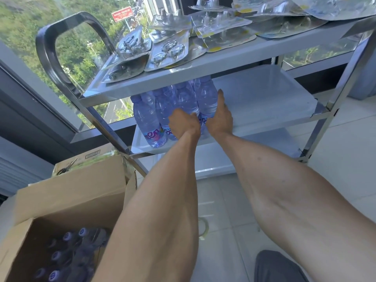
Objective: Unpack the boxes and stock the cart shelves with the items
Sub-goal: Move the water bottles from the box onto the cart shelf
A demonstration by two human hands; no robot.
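Several clear water bottles [150,119] with purple caps stand at the left end of the steel cart's middle shelf [264,102]. My left hand [184,124] is curled around the lower part of a bottle in the front row. My right hand [220,116] presses flat against the rightmost water bottle [206,96], fingers reaching up its side. An open cardboard box [67,202] at the lower left holds several more bottles [67,253], seen from above by their caps.
The cart's top shelf [203,64] is covered with blister packs of metal hooks [168,49]. Its curved handle [50,47] stands beside a large window. A second box [87,159] with scissors lies behind the first. A tape roll [204,227] lies on the tiled floor.
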